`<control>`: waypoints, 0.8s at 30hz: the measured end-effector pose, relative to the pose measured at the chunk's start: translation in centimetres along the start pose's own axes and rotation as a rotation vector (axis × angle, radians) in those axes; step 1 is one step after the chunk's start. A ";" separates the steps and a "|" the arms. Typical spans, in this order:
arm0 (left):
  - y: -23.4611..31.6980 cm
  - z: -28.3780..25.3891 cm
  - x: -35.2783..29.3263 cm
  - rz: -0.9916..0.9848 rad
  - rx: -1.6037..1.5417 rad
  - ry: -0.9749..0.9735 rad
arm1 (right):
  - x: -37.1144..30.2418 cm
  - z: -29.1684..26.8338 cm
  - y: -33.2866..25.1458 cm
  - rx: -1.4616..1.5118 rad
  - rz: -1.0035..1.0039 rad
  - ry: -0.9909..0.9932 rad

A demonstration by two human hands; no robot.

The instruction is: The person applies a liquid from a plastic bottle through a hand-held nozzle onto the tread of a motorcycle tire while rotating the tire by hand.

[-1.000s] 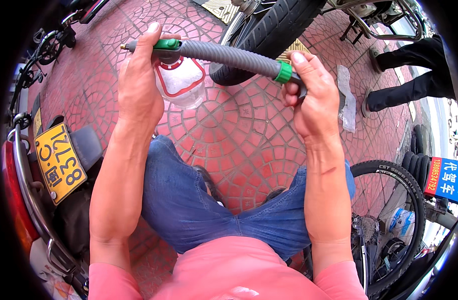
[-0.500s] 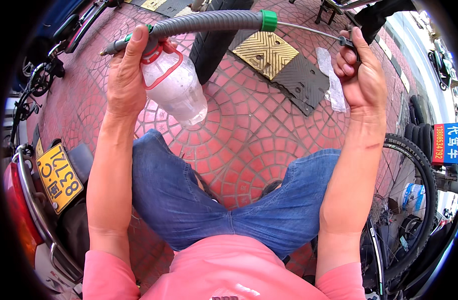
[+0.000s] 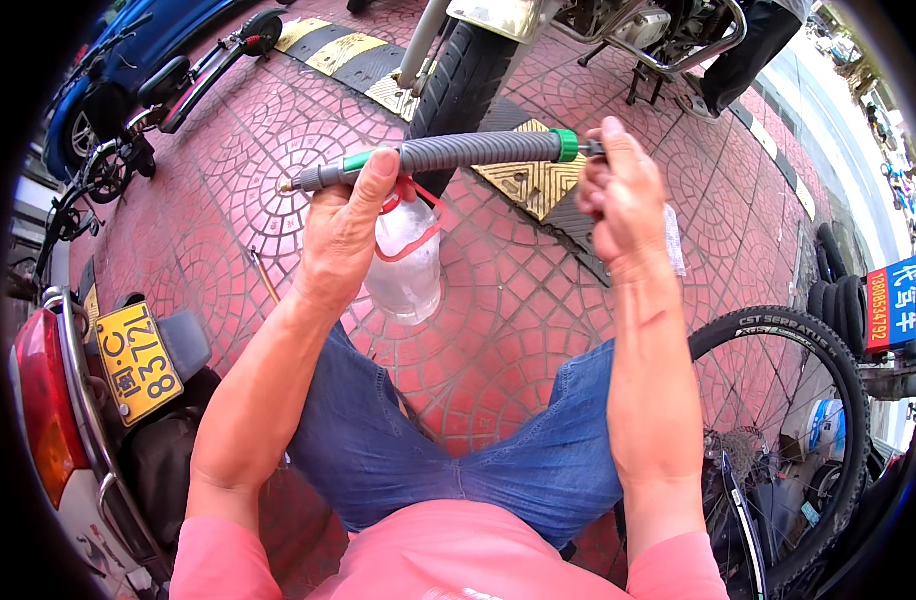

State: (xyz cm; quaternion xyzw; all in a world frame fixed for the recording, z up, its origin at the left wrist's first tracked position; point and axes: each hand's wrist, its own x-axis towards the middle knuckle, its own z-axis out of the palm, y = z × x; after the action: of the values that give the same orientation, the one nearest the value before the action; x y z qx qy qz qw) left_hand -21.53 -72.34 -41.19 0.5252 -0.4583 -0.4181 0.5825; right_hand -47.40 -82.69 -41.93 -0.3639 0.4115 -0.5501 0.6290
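Note:
My left hand (image 3: 340,228) is wrapped round the front of a hand-pump sprayer (image 3: 478,150), which I hold level above my knees. Its grey ribbed barrel ends in a green collar (image 3: 565,146), and a brass nozzle tip (image 3: 286,187) points left. Below it hangs a clear, cloudy-looking plastic bottle (image 3: 406,275) with a red carrying handle (image 3: 416,246), tilted slightly. My right hand (image 3: 626,195) is closed on the dark plunger grip (image 3: 591,148), close to the collar. Only a short piece of rod shows between them. The right fingers are slightly blurred.
Beyond the sprayer stands a motorcycle with its front tyre (image 3: 460,95) by a black-and-yellow rubber ramp (image 3: 523,185). To my left is a scooter's rear with a yellow plate (image 3: 138,362). A bicycle wheel (image 3: 856,400) is at my right. A person's dark-trousered leg (image 3: 748,55) is far right.
My right hand has pushed the plunger inward to the left, so the long bare rod is now mostly inside the barrel. The sprayer sits lower and further right in view.

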 end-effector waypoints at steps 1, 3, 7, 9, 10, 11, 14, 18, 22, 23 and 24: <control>0.0 -0.4 0.0 0.001 -0.062 -0.022 | -1.4 1.7 0.8 0.088 0.017 -0.102; 0.3 -0.7 -0.2 0.002 -0.104 -0.039 | -0.9 1.3 -1.4 0.053 0.009 -0.185; 0.6 1.2 -0.7 0.110 -0.022 -0.081 | 3.1 -6.9 -3.1 0.105 -0.008 -0.026; 0.2 1.5 -0.5 0.147 0.008 -0.090 | 0.2 -1.3 -1.3 0.043 0.029 -0.030; 0.3 0.8 -0.6 0.123 -0.020 -0.097 | -1.6 1.3 -0.7 0.083 0.034 -0.055; 0.4 0.0 -0.6 0.098 -0.049 -0.104 | -1.2 1.1 -1.5 0.059 0.030 -0.139; 1.0 0.5 -0.5 0.092 -0.084 -0.114 | 2.9 -6.1 -3.5 0.082 -0.044 -0.094; 0.4 1.5 -1.2 0.068 0.081 -0.118 | -0.1 -0.8 -0.4 0.055 0.093 -0.013; 0.7 0.0 -1.2 0.051 -0.100 -0.082 | 1.7 -3.8 -3.0 -0.022 0.014 -0.100; 0.7 0.6 -1.1 0.059 -0.119 -0.101 | 3.9 -8.0 -3.6 0.103 0.020 -0.067; 0.4 1.3 -1.5 0.053 -0.095 -0.109 | 4.7 -9.6 -3.3 0.108 0.034 -0.038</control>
State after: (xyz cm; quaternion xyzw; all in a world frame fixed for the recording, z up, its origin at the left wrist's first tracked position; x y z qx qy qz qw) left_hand -23.10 -71.16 -40.88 0.4612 -0.4828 -0.4517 0.5916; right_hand -57.30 -87.85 -43.28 -0.3325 0.3753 -0.5539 0.6647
